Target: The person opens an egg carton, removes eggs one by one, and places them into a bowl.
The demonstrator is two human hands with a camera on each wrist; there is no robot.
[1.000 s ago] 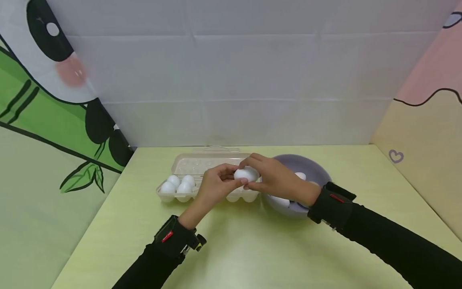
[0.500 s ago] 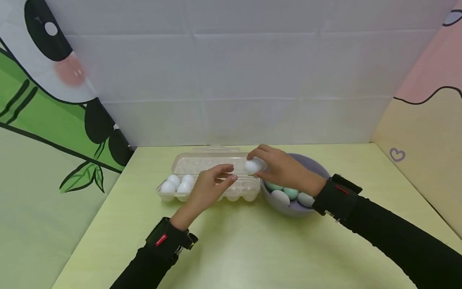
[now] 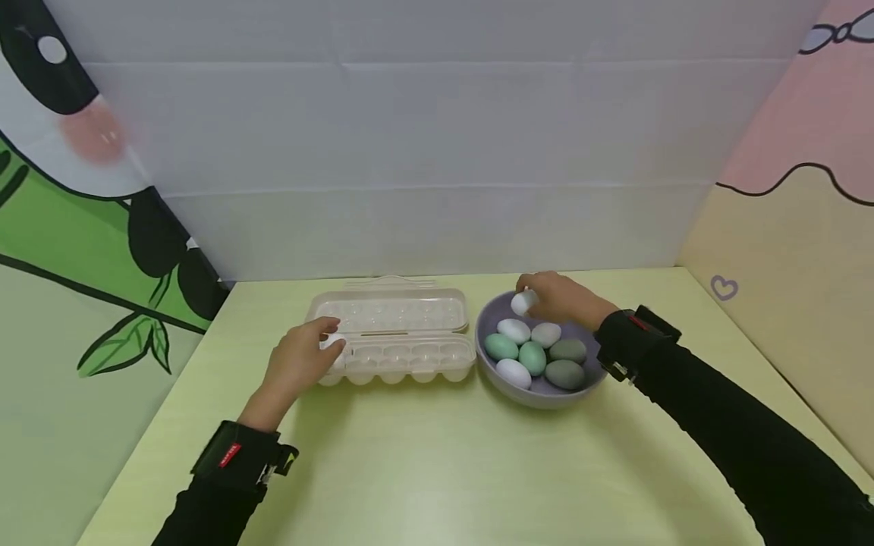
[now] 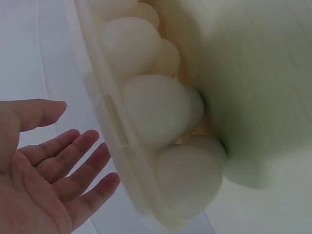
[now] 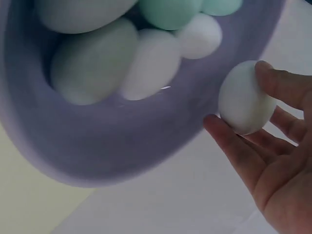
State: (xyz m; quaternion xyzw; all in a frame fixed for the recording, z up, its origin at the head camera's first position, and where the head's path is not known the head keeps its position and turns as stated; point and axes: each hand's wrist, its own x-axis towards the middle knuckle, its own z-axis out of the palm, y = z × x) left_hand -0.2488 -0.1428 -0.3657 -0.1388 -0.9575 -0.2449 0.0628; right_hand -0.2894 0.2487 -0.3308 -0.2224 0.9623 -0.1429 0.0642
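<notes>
My right hand (image 3: 563, 297) pinches a white egg (image 3: 524, 302) between thumb and fingers at the back rim of a purple bowl (image 3: 488, 322). Several white, mint-green (image 3: 532, 358) and grey-green eggs (image 3: 564, 374) lie inside that bowl. My left hand (image 4: 53, 175), fingers spread and holding nothing, is beside the left end of a clear plastic egg carton (image 3: 410, 355). White eggs (image 4: 158, 109) sit in the carton's cups there, partly hidden by the left hand in the head view. Cups further right show no eggs.
The carton's dimpled lid (image 3: 403, 309) lies folded back behind it. Carton and bowl stand side by side on a pale yellow-green table (image 3: 423, 462). A white backdrop (image 3: 423, 152) rises at the back, with painted panels at both sides.
The hands have parted: both first touched the white egg over the carton. My right hand has carried it right to the bowl, while my left has drawn back left. The head view has turned slightly right.
</notes>
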